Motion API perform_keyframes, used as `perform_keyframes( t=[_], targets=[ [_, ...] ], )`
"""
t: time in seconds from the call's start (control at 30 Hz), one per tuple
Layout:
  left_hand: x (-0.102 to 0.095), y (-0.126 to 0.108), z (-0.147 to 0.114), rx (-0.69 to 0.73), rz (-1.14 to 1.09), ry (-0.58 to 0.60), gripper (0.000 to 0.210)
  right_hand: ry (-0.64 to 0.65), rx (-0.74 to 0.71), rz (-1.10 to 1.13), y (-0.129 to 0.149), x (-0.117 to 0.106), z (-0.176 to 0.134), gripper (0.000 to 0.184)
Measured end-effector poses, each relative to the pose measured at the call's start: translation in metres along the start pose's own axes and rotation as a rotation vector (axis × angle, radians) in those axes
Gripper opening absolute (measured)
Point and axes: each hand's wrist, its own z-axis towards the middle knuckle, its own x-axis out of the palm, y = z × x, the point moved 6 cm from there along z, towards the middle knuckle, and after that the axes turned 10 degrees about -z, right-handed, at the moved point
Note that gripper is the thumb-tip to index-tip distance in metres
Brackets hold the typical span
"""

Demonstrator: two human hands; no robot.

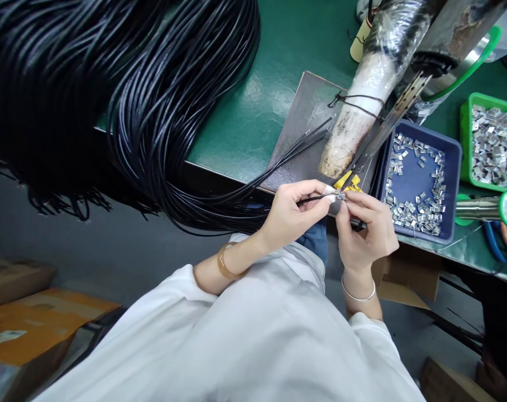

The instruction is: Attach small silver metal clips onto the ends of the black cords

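Note:
Between thumb and fingers, my left hand [293, 212] pinches a thin black cable [310, 199] close to its end. White tape or a finger cover wraps a fingertip of that hand. My right hand [364, 223] pinches a small silvery metal connector [341, 196] at the cable's end; whether the cable sits inside it I cannot tell. Just beyond the fingers is a yellow label [349, 181] beneath a metal nozzle [373, 145]. More black cables [214, 209] run from the left toward my lap, and several ends lie on a dark plate [295, 125].
A blue tray [453, 184] of small metal connectors stands to the right, with a green bin [465, 145] of more behind it. A solder spool [477, 209] lies at the right edge. A plastic-wrapped duct [362, 106] reaches down over the plate. Large cable bundles [153, 84] cover the table's left.

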Motion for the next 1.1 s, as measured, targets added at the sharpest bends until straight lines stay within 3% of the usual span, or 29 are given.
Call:
perform_keyframes(
  t=[0.5, 0.9, 1.1],
  targets=[
    [0.002, -0.018, 0.001, 0.303, 0.169, 0.005, 0.008, 0.027, 0.055, 0.033, 0.0, 0.0, 0.006, 0.021],
    [0.0, -0.004, -0.004, 0.084, 0.104, 0.027, 0.011, 0.022, 0.084, 0.119, -0.004, 0.0, 0.002, 0.019],
    [-0.001, 0.005, -0.009, -0.158, 0.074, 0.122, 0.01, -0.163, 0.237, 0.273, -0.022, -0.025, 0.0, 0.012]
  ],
)
